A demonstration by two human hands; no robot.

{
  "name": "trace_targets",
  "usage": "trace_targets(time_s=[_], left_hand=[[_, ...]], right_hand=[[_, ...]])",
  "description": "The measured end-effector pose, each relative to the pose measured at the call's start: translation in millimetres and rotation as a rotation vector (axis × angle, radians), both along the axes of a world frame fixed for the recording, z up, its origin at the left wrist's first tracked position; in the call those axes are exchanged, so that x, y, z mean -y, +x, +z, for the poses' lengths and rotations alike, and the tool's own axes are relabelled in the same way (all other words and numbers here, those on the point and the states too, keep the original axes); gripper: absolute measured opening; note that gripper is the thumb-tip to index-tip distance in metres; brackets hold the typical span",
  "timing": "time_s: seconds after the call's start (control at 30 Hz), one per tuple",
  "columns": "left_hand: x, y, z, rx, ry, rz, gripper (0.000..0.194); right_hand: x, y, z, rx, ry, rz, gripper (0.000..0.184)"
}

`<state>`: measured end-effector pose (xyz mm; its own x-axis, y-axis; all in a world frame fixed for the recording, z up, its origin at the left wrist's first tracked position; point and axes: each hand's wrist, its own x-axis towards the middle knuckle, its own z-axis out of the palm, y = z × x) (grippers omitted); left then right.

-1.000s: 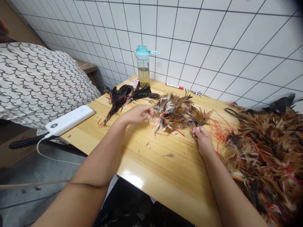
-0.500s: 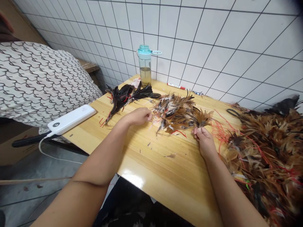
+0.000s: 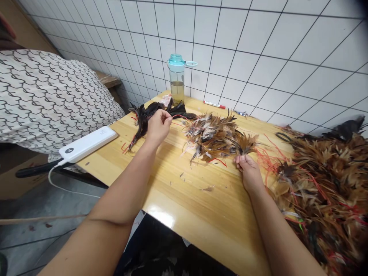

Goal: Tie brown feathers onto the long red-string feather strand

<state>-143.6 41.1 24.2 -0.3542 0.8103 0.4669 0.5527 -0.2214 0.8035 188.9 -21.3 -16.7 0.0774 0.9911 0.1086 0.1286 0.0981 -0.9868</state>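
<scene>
Pinched in my left hand (image 3: 159, 126) is a thin red string (image 3: 181, 116), which runs rightward to a loose pile of brown and grey feathers (image 3: 212, 134) in the middle of the table. My left hand is raised in front of a bunch of black feathers (image 3: 140, 124). At the pile's right side, my right hand (image 3: 247, 168) is closed around the base of a small bunch of brown feathers (image 3: 245, 142), whose tips fan upward. More red strings (image 3: 267, 159) lie tangled just beyond my right hand.
A large heap of brown feathers (image 3: 330, 184) covers the table's right side. By the tiled wall stand a water bottle (image 3: 177, 80) and a red-capped marker (image 3: 214, 104). A white power bank (image 3: 87, 143) sits at the left edge, beside a person in a patterned shirt (image 3: 57, 99).
My left hand has moved up and left from the edge of the feather pile, drawing a red string out with it. My right hand keeps its hold on the brown feathers.
</scene>
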Motion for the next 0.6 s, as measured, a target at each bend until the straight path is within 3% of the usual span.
trace_targets(time_s=[0.1, 0.23, 0.43, 0.6], left_hand=[[6, 5, 1.0, -0.284, -0.019, 0.01, 0.012], [13, 17, 5.3, -0.418, 0.099, 0.001, 0.021], [16, 22, 7.4, -0.383, 0.128, -0.051, 0.036], [9, 7, 6.3, -0.282, 0.112, 0.129, 0.048]], right_hand=[[0, 0, 0.0, -0.005, -0.003, 0.001, 0.043], [0, 1, -0.7, -0.018, -0.011, 0.004, 0.043], [0, 1, -1.3, -0.024, -0.017, 0.002, 0.043], [1, 0, 0.1, -0.024, -0.019, 0.007, 0.044]])
